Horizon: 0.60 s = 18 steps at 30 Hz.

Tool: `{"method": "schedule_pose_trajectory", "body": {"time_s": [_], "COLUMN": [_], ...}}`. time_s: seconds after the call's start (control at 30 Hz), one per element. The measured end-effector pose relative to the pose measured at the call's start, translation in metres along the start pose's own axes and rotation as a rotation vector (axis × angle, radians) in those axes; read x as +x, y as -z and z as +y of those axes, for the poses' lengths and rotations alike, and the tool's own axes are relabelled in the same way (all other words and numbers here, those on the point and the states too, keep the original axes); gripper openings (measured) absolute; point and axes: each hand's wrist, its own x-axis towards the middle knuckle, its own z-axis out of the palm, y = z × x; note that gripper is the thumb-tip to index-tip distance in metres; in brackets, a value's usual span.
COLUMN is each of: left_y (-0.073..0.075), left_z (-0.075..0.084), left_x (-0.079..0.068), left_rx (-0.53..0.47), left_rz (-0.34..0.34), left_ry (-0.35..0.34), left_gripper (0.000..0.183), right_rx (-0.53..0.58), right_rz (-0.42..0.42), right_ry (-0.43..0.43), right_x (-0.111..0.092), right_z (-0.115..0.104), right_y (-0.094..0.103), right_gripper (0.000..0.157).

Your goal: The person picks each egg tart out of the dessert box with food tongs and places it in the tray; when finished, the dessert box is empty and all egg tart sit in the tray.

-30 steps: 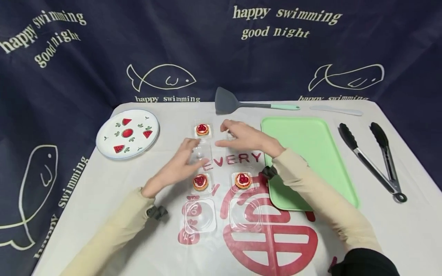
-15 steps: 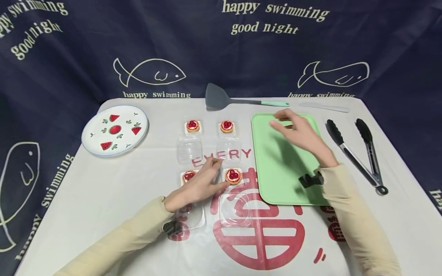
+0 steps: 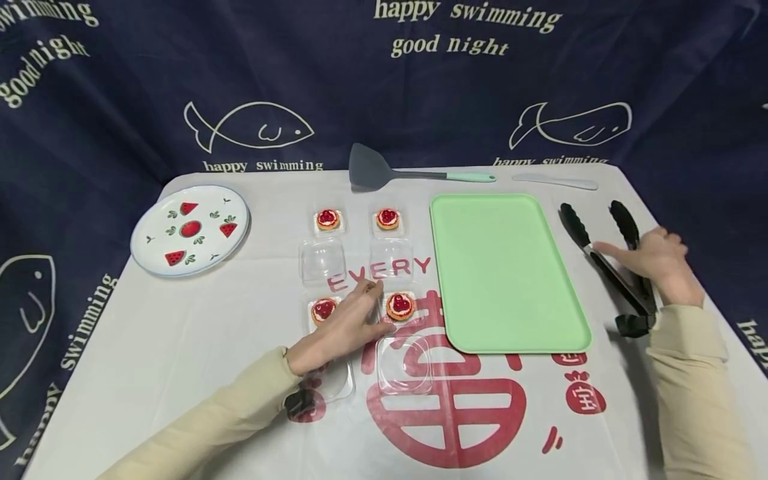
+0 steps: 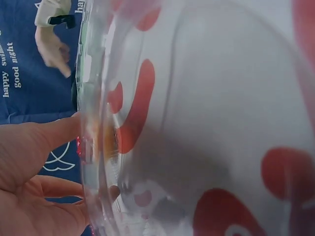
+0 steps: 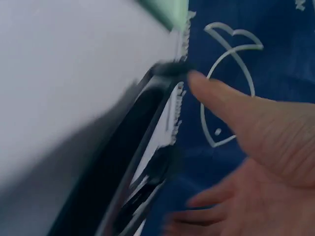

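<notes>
Four clear containers (image 3: 403,225) each hold a red-topped tart (image 3: 400,306), their lids (image 3: 405,365) lying open toward the near side; the left hand (image 3: 342,328) partly covers the near-left one, thumb and fingers apart along the near-right one, whether gripping I cannot tell; the right hand (image 3: 655,260), wide and holding nothing, is at the tongs (image 3: 619,283) on the right, their near joint hidden.

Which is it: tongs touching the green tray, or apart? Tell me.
Apart. The head view shows a strip of white tablecloth between the tongs and the green tray.
</notes>
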Motion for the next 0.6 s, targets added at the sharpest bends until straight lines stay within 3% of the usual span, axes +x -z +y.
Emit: {"method": "schedule_pose_trajectory", "body": {"time_s": [0.1,0.2,0.27,0.5,0.6], "left_y": [-0.001,-0.002,-0.002,-0.003,-0.003], "left_z": [0.001,0.001,0.001,0.0,-0.001], "left_x": [0.001,0.001,0.001,0.001,0.002], "left_rx": [-0.008,-0.019,-0.027,-0.042,-0.042], "left_rz": [0.015,0.033,0.04,0.043,0.045], "left_ry": [0.003,0.005,0.01,0.028,0.027], "left_gripper": [0.077,0.076,0.076,0.076,0.076], "right_rx": [-0.074,-0.088,-0.071,0.047,0.096], "right_rz": [-0.126,-0.169,-0.164,-0.13,-0.068], "right_ry": [-0.023,-0.016,-0.026,-0.098,-0.063], "right_x": [-0.003,-0.004,-0.004,-0.005,-0.008], "right_z": [0.017,0.023,0.025,0.021,0.009], "right_y": [-0.003,-0.009,-0.012,-0.008,0.0], "right_gripper": [0.095,0.081,0.074,0.086,0.08]}}
